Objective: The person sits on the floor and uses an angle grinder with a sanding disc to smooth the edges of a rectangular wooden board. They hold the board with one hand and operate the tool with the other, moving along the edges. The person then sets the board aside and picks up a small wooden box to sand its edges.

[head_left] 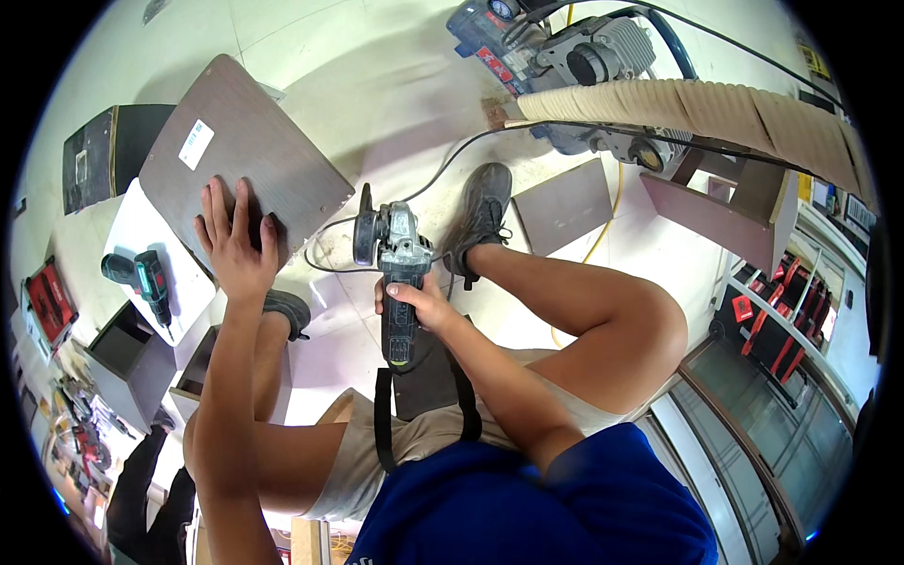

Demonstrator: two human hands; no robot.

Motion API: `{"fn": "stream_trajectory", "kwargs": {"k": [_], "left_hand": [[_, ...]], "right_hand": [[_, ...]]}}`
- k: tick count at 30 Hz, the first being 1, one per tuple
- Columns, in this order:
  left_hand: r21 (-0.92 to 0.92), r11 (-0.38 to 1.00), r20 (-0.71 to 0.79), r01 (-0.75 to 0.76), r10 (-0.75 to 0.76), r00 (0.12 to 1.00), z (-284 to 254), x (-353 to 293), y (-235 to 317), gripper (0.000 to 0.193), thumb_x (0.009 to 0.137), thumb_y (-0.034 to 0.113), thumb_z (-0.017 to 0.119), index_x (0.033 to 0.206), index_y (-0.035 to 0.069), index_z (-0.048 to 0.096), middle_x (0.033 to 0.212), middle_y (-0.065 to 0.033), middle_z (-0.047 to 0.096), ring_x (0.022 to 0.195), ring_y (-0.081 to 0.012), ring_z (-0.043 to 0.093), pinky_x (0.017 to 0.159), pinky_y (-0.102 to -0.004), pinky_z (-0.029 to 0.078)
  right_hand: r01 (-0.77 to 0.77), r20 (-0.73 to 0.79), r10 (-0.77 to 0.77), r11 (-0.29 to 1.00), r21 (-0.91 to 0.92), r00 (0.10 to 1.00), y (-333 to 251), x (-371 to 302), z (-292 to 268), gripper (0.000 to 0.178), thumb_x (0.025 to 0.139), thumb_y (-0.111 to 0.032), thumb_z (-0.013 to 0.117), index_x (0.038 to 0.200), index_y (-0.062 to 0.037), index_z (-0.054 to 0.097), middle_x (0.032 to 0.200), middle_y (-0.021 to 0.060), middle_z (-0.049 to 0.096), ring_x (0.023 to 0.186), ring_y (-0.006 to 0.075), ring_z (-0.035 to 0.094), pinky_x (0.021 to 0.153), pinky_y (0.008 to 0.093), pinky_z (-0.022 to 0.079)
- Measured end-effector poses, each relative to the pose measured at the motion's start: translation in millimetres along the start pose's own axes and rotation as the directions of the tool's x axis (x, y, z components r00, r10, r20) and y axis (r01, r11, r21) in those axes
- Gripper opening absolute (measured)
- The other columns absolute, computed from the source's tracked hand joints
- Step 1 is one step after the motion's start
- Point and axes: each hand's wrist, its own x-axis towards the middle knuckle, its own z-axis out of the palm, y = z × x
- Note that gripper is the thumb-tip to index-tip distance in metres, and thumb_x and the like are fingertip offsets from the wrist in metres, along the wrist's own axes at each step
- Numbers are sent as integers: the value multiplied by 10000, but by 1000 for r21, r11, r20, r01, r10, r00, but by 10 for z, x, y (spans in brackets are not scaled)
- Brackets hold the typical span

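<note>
My right hand (422, 303) is wrapped round the black body of an angle grinder (403, 247), held between my knees. The grinder's dark disc and guard point away from me, and a black cord trails near its head. Fingers spread, my left hand (237, 243) lies flat on a brown wood-grain board (250, 132) with a white label (196, 144). The board is tilted at the left, its near edge close to the grinder's disc. What holds it up underneath is hidden.
A cordless drill (149, 282) lies on a white surface (193, 325) at the left. Beyond my right shoe (482, 212) is a brown panel (565, 207). An air compressor (603, 56) and a wrapped hose (697, 104) are at the far right. Another person's legs (141, 499) show lower left.
</note>
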Motion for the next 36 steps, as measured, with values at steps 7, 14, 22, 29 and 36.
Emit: {"fn": "stream_trajectory", "kwargs": {"k": [7,14,22,29,36], "left_hand": [[-16,1000,4,-7,7,1000,-43,10,-5,597,914,308,579,1490,170,506,1625,-150,327,1518,-357,260,1204,-571,148],[-18,1000,12,4,-4,1000,-49,13,-9,600,909,318,581,1486,169,511,1621,-156,331,1512,-367,269,1203,-578,148],[-11,1000,-4,7,-7,1000,-48,1,-29,583,903,344,596,1459,175,546,1605,-168,350,1497,-384,291,1183,-599,186],[-5,999,26,37,-36,999,-94,-7,-21,587,909,320,584,1477,186,523,1625,-156,320,1515,-369,262,1190,-594,183],[-9,999,19,42,-41,999,-71,-42,-30,587,893,315,609,1463,192,541,1621,-141,330,1507,-366,272,1186,-609,189]], "right_hand": [[-38,-1,38,999,-9,999,-12,86,36,368,837,-148,742,1119,-25,539,836,118,667,717,215,678,666,353,554],[-25,66,32,994,-105,997,-64,101,-15,400,860,-190,711,1169,-38,509,866,133,662,765,240,679,704,374,559],[-34,35,38,993,-112,999,-54,49,20,312,850,-206,708,1031,20,593,875,128,666,772,242,688,708,379,570],[-53,30,56,994,-95,998,20,49,-16,304,851,-219,702,997,27,599,896,140,663,796,255,688,722,392,567],[-99,-2,100,987,-125,995,-25,32,21,364,824,-261,692,1023,24,581,881,148,654,795,267,680,754,399,561]]}}
